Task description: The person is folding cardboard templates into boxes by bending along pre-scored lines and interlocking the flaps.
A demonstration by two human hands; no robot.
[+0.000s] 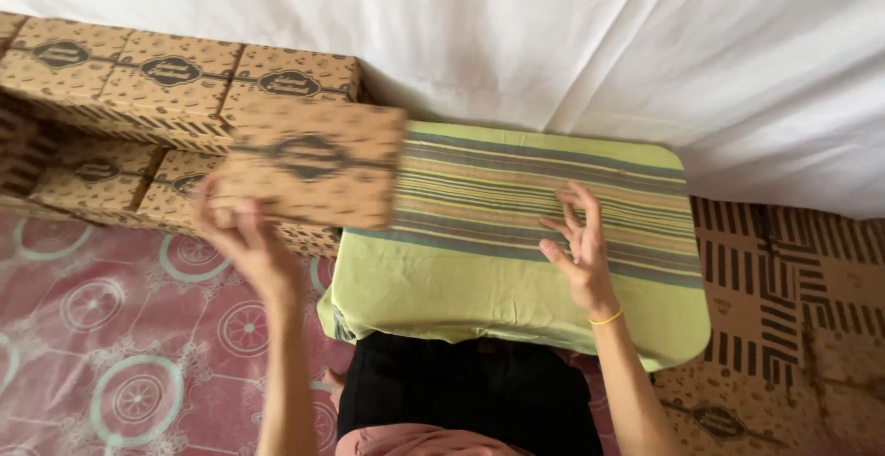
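A green striped cloth (516, 262) covers the surface. A white sheet (572, 32) hangs behind it. The pink floor (111, 327) has round patterns.

The box (309, 172) held up by the left hand (241, 239) is smeared by motion, so its print cannot be made out. The stacked boxes (138, 73) are cut off at the left edge, and the flattened cardboard (793, 272) at the right edge.
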